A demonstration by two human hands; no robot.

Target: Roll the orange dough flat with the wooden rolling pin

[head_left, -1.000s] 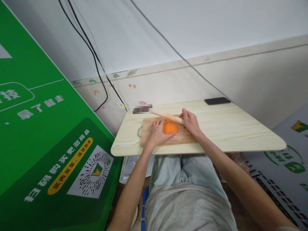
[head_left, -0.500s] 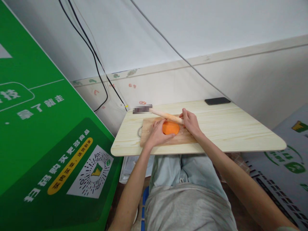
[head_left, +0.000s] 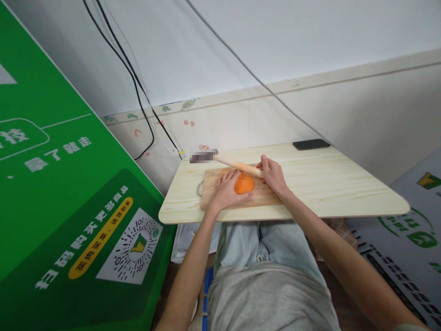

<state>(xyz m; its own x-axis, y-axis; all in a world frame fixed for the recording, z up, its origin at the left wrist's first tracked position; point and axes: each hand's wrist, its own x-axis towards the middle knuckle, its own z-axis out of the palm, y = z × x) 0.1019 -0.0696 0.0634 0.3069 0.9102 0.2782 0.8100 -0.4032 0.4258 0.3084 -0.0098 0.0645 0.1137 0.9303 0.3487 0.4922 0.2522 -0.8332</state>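
Observation:
A smooth, rounded piece of orange dough [head_left: 244, 184] is on the wooden cutting board [head_left: 265, 197]. My left hand [head_left: 227, 191] holds its left side, fingers behind and thumb along the near edge. Just behind the dough, a pale wooden rolling pin [head_left: 237, 164] with an orange-stained middle slants from upper left to lower right. My right hand [head_left: 272, 174] is closed round its right end. Near the pin's far end is a dark pixelated patch [head_left: 203, 156] whose content I cannot make out.
The board lies on a pale wood-grain table [head_left: 330, 184] and has a metal ring handle [head_left: 199, 188]. A black phone [head_left: 311, 145] lies at the back right. A green printed panel [head_left: 86, 207] stands left; cables [head_left: 138, 87] hang by the wall.
The orange dough looks narrower, and my left hand has shifted slightly over it. My right hand and the rolling pin look the same.

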